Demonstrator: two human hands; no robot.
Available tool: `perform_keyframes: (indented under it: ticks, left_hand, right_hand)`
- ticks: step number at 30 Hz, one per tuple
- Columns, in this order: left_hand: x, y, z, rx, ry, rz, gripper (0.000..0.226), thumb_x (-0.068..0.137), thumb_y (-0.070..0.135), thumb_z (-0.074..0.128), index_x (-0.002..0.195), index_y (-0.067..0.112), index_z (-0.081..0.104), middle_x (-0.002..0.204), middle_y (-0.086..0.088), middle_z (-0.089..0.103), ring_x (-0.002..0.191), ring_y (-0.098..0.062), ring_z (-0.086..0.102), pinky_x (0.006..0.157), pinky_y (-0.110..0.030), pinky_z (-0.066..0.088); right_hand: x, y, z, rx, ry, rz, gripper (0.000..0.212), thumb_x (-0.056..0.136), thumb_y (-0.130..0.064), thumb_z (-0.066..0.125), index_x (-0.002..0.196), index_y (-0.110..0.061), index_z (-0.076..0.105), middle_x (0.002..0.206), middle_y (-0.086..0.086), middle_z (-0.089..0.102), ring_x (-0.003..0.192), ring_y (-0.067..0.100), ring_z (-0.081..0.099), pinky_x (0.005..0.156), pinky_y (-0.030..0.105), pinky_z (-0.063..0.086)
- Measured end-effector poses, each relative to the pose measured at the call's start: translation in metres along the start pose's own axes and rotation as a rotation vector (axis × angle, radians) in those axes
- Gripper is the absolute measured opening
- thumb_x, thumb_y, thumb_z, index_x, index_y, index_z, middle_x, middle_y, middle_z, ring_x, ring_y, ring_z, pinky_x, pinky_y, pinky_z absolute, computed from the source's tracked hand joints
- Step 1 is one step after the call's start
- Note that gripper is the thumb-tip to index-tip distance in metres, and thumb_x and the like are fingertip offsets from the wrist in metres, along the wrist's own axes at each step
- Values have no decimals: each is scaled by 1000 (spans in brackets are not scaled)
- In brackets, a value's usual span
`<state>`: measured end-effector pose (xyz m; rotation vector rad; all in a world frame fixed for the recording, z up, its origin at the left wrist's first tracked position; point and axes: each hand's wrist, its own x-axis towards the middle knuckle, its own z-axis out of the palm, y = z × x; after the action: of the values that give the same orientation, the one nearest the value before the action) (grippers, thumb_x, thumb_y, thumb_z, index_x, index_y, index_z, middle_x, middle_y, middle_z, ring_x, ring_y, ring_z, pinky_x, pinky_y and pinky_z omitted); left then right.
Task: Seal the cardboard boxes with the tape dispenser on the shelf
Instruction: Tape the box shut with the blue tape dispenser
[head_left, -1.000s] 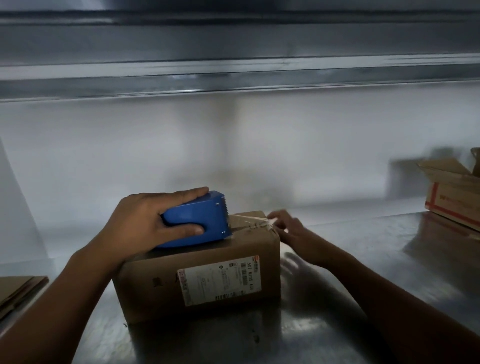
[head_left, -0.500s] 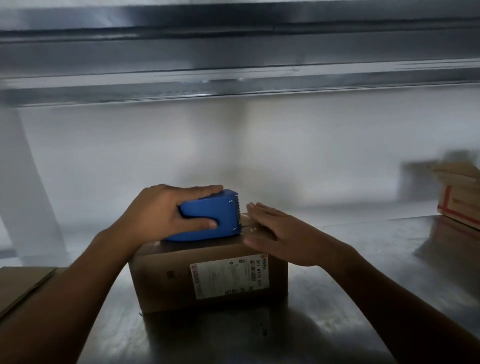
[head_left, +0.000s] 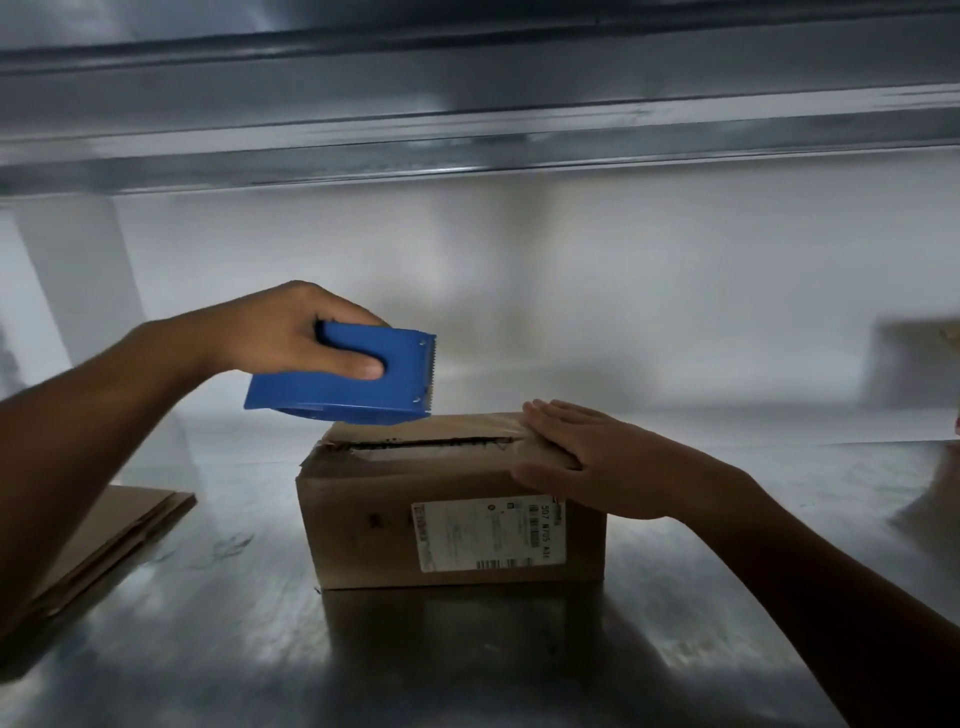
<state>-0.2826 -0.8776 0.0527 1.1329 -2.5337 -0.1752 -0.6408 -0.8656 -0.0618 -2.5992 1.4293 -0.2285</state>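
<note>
Cardboard box (head_left: 447, 525): set mid-shelf, top seam gaping. Tape dispenser (head_left: 345, 379): gripped by left hand (head_left: 275, 332), held just above box's left end. Right hand (head_left: 597, 457): laid flat, unclenched, on box's right end. Flaps are best pressed shut while tape is drawn along seam.

Blue tape dispenser (head_left: 358, 376) in left hand (head_left: 275, 332) above cardboard box (head_left: 447, 519), right hand (head_left: 597, 457) flat on top.

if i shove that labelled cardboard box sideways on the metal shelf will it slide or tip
The cardboard box would probably slide: it sits low and wide, flat on the smooth, shiny metal shelf. It likely gives a little under pressure, since its top edges look crumpled and the top seam gapes. The right hand lying flat on its top suggests it needs steadying.
</note>
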Motion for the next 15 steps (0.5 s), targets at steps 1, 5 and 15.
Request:
perform_keyframes:
  ticks: [1, 5, 15]
  left_hand:
    - [-4, -3, -1, -2, -8, -11, 39, 85, 67, 69, 120, 50, 68, 112, 18, 74, 97, -8, 73, 80, -32, 62]
    - [-22, -8, -3, -68, 44, -40, 43, 82, 62, 72, 121, 44, 70, 113, 12, 75, 98, -14, 74, 82, -34, 62]
    - [-50, -14, -14, -111, -7, -254, 32, 85, 56, 75, 111, 38, 77, 105, 5, 78, 92, -20, 75, 86, -50, 60]
  right_hand:
    - [0, 0, -1, -3, -4, 4, 119, 61, -104, 8, 160, -39, 0, 168, -21, -1, 153, 0, -2, 127, 42, 11]
    - [-1, 0, 0, 8, 3, -8, 113, 68, -100, 14, 161, -38, -1, 169, -19, 1, 153, 1, 0, 127, 39, 11]
    - [-2, 4, 1, 30, 21, -23, 109, 70, -97, 17, 161, -38, 5, 169, -18, 4, 153, 1, 2, 125, 35, 10]
